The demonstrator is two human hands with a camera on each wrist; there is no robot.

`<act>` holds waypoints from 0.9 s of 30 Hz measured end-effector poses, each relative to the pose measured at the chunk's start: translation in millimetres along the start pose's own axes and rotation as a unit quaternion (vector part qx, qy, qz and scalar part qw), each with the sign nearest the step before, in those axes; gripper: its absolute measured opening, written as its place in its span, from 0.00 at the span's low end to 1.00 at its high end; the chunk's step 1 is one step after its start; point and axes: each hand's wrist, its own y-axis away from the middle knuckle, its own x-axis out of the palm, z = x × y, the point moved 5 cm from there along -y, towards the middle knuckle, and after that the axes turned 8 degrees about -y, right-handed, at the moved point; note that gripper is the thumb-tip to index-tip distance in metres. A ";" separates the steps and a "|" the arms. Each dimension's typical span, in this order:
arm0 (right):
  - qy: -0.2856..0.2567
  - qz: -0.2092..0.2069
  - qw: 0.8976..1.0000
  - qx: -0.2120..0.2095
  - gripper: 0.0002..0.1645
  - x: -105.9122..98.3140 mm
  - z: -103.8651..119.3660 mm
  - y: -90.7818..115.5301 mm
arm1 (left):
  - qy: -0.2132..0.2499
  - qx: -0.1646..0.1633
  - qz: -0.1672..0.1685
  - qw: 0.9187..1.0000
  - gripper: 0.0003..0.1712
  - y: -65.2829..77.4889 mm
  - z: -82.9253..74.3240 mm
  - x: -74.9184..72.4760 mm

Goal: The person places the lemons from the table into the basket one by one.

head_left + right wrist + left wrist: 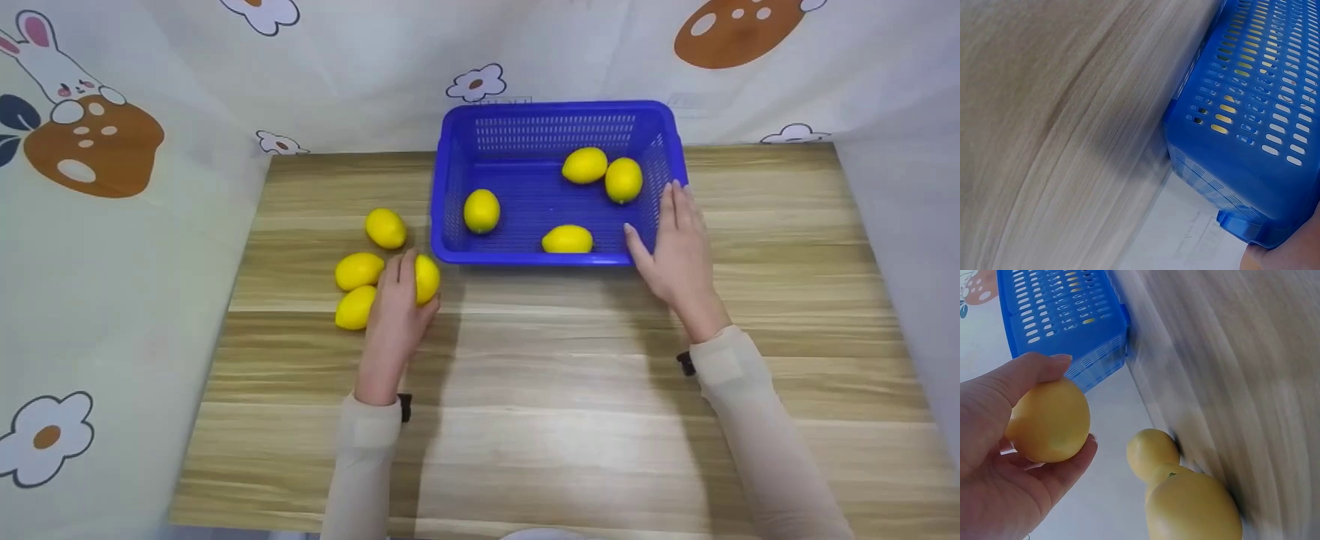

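1. The held lemon [427,279] was just outside the near-left corner of the blue basket [510,259].
2. The left hand [394,315] gripped it, thumb and fingers curled round; picking up seemed the step in hand.
3. The right hand [682,255], fingers straight, rested at the right rim.
4. Four lemons [584,165] lay inside, three loose lemons [359,271] on the table [540,390].
5. The next move seemingly called for clearing the basket's wall.
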 end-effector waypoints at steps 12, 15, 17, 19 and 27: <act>0.000 0.005 1.000 0.007 0.51 0.9 0.0 0.0 | 0.016 0.016 -0.017 1.000 0.38 -0.1 -7.5 -10.1; 0.000 0.008 1.000 0.013 0.51 0.8 0.4 0.7 | 0.021 0.018 -0.015 1.000 0.38 -2.5 -10.1 -12.7; 0.001 0.009 1.000 0.017 0.52 0.8 0.6 1.2 | 0.028 0.019 -0.011 0.999 0.38 -4.5 -10.9 -14.2; 0.001 0.012 1.000 0.019 0.52 0.8 0.8 1.6 | 0.036 0.020 -0.006 0.999 0.38 -6.2 -11.3 -15.8; 0.002 0.001 1.000 0.003 0.52 2.2 -0.8 1.3 | 0.074 0.011 0.018 0.997 0.40 -12.9 -10.4 -20.2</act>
